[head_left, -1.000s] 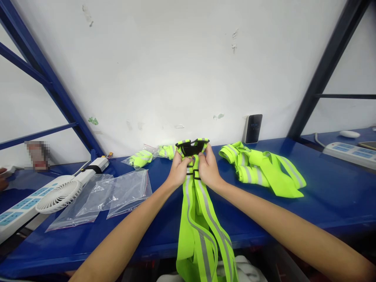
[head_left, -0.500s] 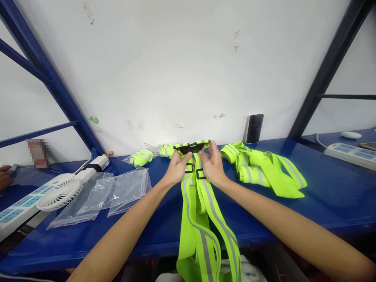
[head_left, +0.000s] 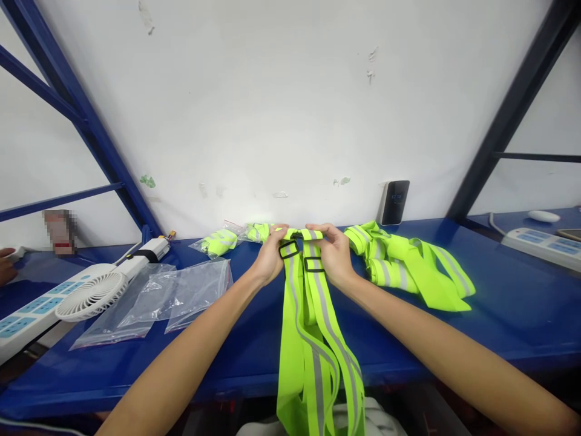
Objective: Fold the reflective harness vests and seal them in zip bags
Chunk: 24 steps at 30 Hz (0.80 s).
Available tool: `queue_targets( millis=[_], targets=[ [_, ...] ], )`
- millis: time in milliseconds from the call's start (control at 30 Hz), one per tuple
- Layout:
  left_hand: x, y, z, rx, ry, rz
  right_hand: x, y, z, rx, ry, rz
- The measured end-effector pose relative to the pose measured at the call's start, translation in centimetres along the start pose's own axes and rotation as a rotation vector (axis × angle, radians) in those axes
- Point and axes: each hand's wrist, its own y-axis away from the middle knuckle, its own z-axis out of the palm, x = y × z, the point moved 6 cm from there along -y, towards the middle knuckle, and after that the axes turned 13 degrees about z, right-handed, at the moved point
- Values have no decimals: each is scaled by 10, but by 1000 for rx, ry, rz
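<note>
My left hand (head_left: 271, 254) and my right hand (head_left: 334, 251) both grip the top of a neon-yellow reflective harness (head_left: 324, 303), one at each side. Between them a short cross strap with a dark buckle (head_left: 297, 235) is held level above the blue table. Two black slide adjusters (head_left: 314, 264) sit on the straps just below. From there the long straps with grey stripes hang over the table's front edge toward my lap. Fingers of both hands are closed on the webbing; some fingertips are hidden behind it.
Another reflective harness (head_left: 403, 266) lies loosely bundled at right. Bagged harnesses (head_left: 221, 241) are by the wall. Clear plastic bags (head_left: 200, 290), a white fan (head_left: 93, 295) and a power strip (head_left: 40, 312) lie left. A phone-like device (head_left: 396, 203) leans on the wall. Another person's hand (head_left: 6, 265) shows far left.
The buckle strap has turned over, so its yellow striped face now shows where dark buckle parts showed before. My hands have shifted slightly apart, and the left adjuster has tilted and risen.
</note>
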Motion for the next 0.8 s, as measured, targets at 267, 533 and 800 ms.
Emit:
queue_targets(
  millis=[267,533,800],
  targets=[
    [0,-12,-15,-85,-149,152,-16,-5,-4,-96,5,-31],
    [9,-19,-21,-160,-327,288,4,-7,11,-469,151,233],
    [3,-9,-12,-328,-416,127,-2,-8,1,-462,581,-146]
  ],
)
